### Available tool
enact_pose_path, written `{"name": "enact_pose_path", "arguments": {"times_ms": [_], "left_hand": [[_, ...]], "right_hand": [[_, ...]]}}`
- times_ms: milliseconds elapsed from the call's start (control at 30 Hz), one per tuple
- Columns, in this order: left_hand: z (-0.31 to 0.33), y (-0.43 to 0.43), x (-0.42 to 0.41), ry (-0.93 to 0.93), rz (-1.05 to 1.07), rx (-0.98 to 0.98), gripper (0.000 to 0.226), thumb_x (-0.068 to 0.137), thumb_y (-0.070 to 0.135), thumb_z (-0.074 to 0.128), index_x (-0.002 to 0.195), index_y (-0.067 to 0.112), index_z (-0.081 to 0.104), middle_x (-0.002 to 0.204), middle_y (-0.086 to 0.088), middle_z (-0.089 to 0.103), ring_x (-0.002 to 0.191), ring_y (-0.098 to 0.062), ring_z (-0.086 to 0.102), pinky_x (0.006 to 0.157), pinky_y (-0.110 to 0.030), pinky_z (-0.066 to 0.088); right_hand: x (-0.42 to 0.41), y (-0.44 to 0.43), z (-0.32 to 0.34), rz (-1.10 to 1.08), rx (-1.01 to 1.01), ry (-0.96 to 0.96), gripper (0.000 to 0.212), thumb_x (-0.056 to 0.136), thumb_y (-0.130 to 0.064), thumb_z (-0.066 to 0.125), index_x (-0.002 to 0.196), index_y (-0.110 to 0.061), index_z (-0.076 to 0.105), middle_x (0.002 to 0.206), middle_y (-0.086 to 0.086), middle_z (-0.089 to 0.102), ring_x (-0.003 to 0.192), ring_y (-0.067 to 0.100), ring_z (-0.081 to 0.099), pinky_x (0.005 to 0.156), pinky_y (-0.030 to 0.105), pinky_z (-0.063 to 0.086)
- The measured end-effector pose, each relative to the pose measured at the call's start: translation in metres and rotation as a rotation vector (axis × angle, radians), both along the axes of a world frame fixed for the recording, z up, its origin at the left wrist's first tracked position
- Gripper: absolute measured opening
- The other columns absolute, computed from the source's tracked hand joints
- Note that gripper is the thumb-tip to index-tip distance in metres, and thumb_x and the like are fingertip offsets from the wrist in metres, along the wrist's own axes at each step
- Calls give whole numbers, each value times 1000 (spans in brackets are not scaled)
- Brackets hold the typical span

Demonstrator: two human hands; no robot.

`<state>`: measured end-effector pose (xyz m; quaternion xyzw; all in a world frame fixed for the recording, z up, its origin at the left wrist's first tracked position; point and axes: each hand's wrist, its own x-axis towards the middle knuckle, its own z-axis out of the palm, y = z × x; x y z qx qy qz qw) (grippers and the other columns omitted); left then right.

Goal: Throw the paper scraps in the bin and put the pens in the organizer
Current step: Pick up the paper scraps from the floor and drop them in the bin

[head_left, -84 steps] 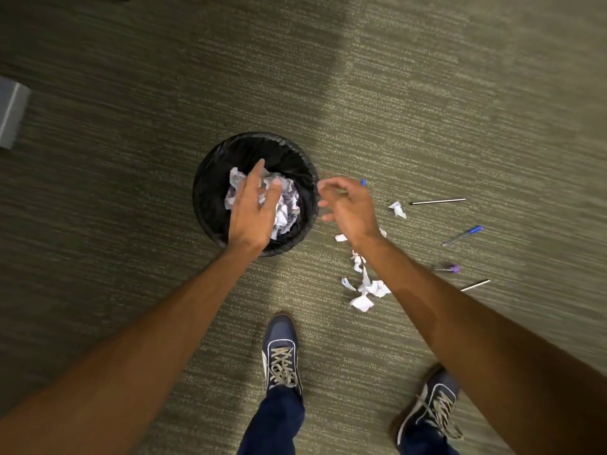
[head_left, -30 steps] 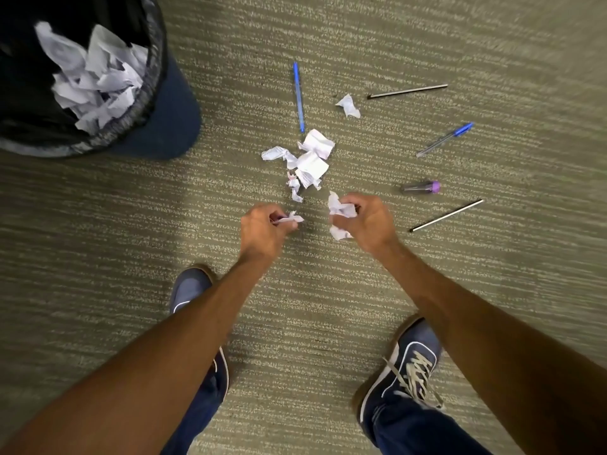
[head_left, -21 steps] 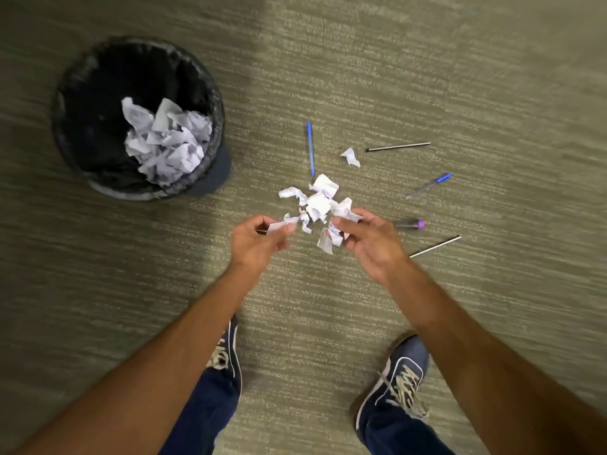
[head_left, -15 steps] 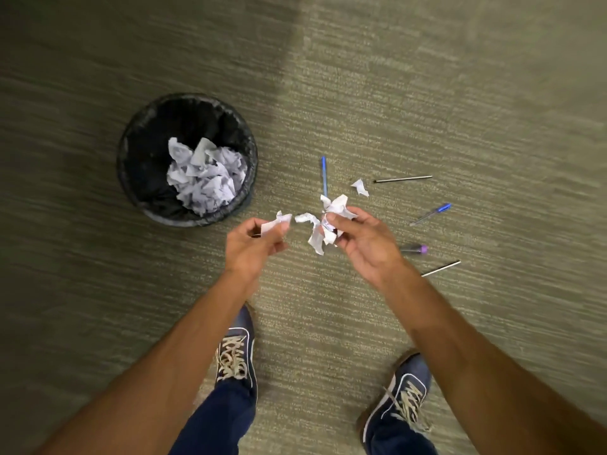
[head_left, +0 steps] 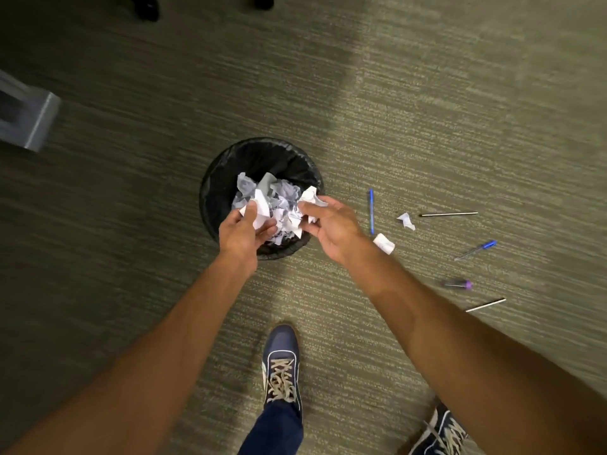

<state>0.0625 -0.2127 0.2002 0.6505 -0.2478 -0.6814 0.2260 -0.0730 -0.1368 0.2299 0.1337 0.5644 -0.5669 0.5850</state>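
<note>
The black bin (head_left: 223, 178) stands on the carpet with crumpled paper inside. My left hand (head_left: 241, 233) is over its near rim, gripping a white paper scrap (head_left: 261, 205). My right hand (head_left: 331, 224) is over the right rim, holding more paper scraps (head_left: 310, 195). Two scraps lie on the floor to the right, one (head_left: 383, 243) by my right wrist and one (head_left: 406, 221) further out. Around them lie a blue pen (head_left: 371, 211), a thin dark pen (head_left: 448, 214), a blue-capped pen (head_left: 476, 249), a purple-tipped pen (head_left: 458, 284) and a silver pen (head_left: 485, 304).
A grey metal box-like object (head_left: 28, 118) sits at the left edge. Dark furniture feet (head_left: 147, 8) show at the top. My two blue sneakers (head_left: 282, 366) stand on the olive carpet below the bin.
I straightened up from the floor pile with scraps in both hands and carried them left, over the bin. Most of the floor pile is gone.
</note>
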Motion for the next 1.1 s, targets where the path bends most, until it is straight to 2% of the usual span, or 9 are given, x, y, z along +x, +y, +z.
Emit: {"name": "enact_pose_path", "arguments": {"times_ms": [100,233,400,500,600,733,833,933,1100], "left_hand": [[-13,-22,1,-60,51,71,24,105,24,54,118,5,62,87,-15,73,68,-21,73,61,-28,64],[-28,-39,2,-67,126,155,35,110,25,41,130,0,55,86,-17,71,71,-23,71,60,-28,63],[-39,-51,2,-87,155,205,42,110,31,39,98,-3,60,129,-25,67,111,-31,70,99,-37,57],[-39,-57,2,-93,139,177,37,107,37,46,99,4,60,119,-19,70,90,-24,70,88,-34,60],[-38,-55,1,-197,1,30,39,103,44,51,117,8,59,103,-13,68,82,-19,68,69,-31,62],[-25,-35,-4,-357,-323,-308,32,98,51,52,107,20,58,106,-3,66,107,-26,66,98,-51,55],[-5,-9,-11,-366,-435,-537,32,99,48,51,111,20,59,102,3,66,94,-12,65,92,-45,58],[11,18,-16,-402,-578,-731,38,102,42,48,121,10,59,113,-8,67,100,-21,65,90,-46,56],[19,68,-25,-437,-842,-798,40,99,36,52,129,10,53,130,-10,55,108,-19,60,89,-52,57]], "right_hand": [[9,-25,-12,-2,86,-25,49,88,11,66,132,-3,49,95,6,60,81,15,63,73,30,60],[16,-46,-28,47,163,-17,39,92,6,63,130,3,53,116,16,62,104,29,65,96,42,56],[19,-59,-34,129,163,-13,33,97,1,56,130,2,55,144,24,47,132,42,50,96,47,56],[16,-62,-35,143,159,-41,17,102,-3,48,116,-1,58,147,26,43,134,44,46,94,51,56],[11,-61,-36,100,154,-47,26,103,-3,42,125,2,55,144,21,47,133,42,47,96,59,53],[1,-49,-30,85,118,11,33,99,8,42,127,4,59,125,19,62,118,30,59,88,41,57],[-8,-30,-19,127,66,96,35,99,8,42,121,-4,66,130,11,64,112,21,62,99,37,54],[-23,-3,-7,132,16,231,34,99,4,43,115,-6,70,122,5,70,108,19,68,85,31,58],[-61,71,-9,123,69,558,36,88,12,55,99,-17,72,114,3,72,103,22,68,93,38,57]]}}
